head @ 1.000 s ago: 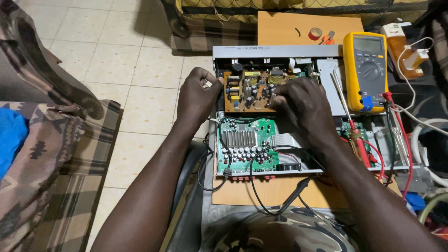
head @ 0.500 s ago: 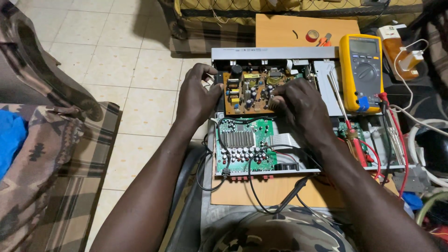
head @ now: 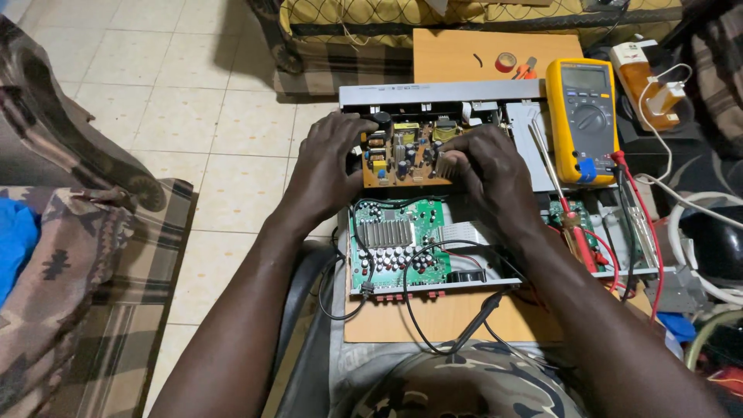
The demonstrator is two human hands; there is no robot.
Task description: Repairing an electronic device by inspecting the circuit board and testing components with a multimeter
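Tan circuit board (head: 402, 159) sits at the rear of the opened chassis (head: 433, 97); left hand (head: 329, 166) and right hand (head: 487, 174) pinch its two ends. Green board (head: 395, 244) in front, yellow multimeter (head: 582, 120) right, red tape roll (head: 505, 62) behind.

The tan circuit board (head: 402, 159) looks matt, studded with glossy plastic parts, while the green circuit board (head: 395, 248) carries a ribbed bare-metal heatsink (head: 385, 233). The chassis (head: 441, 94) is dull grey sheet metal. The multimeter (head: 582, 120) has a smooth yellow rubbery casing, and the wooden board (head: 457, 54) beneath is matt.
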